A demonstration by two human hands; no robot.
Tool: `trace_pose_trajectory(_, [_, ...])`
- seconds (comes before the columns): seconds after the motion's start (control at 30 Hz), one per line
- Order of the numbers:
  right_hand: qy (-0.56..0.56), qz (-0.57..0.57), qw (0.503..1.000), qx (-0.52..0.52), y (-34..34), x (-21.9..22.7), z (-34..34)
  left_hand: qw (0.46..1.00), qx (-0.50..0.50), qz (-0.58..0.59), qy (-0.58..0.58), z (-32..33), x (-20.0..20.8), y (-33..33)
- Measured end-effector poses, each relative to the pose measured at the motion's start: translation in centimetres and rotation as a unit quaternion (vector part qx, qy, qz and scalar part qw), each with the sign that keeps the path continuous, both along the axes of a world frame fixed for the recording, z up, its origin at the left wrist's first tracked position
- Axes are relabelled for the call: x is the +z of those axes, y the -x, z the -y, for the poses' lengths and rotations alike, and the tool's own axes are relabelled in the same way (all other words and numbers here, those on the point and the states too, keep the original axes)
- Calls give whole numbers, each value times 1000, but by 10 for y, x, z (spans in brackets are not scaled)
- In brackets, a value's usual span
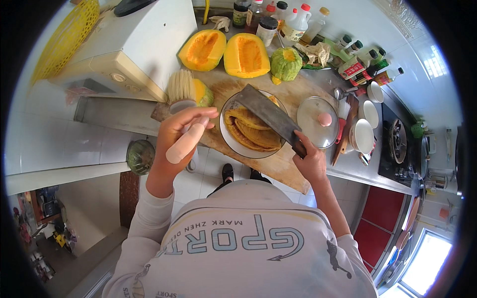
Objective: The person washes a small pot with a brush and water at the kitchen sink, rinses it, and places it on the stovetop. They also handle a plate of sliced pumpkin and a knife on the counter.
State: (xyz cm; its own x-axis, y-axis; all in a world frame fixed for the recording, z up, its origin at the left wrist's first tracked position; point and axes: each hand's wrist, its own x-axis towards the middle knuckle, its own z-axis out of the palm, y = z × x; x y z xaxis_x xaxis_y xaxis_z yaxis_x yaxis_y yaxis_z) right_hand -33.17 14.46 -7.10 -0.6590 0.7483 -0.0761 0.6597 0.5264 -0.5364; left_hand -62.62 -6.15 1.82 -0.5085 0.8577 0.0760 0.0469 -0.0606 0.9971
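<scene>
The cleaver (271, 115) lies slantwise above the plate (241, 150), its long axis running from between 10 and 11 o'clock to between 4 and 5. The blunt end of the blade points to between 10 and 11, the handle toward the person's right. The right hand (312, 160), at 4 o'clock of the plate, has its fingers wrapped round the handle, with one finger stretched along it near the blade.

The left hand (171, 130), at 9 o'clock of the plate, is raised with bent fingers. A pale pink, round-ended shape (186, 143) slants across it from 1 to 7 o'clock; I cannot tell whether this is a held thing or a covered thumb, nor whether the fingers grip.

On the plate lie folded flatbreads (253, 133), partly covered by the blade; whether blade and bread touch is unclear. The plate stands on the board (293, 171). Pumpkin halves (247, 55) lie at 11 and 12 o'clock of it, a green pumpkin piece (285, 65) at 1, the glass lid (307, 115) at 3. The brush (181, 85), at 10, shows bristles upward; its lower part is hidden behind the left hand. The dark rim cuts off the yellow basket (64, 39).
</scene>
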Motion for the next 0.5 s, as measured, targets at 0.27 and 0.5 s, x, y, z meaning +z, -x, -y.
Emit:
trace_pose_trajectory(0.27, [173,-155,968,-91,-9,33,-7,1000,3,-9,25,-16,-4,-1])
trace_pose_trajectory(0.5, [220,-161,961,-47,-1,95,1,999,41,-2,-12,-18,-8,-1])
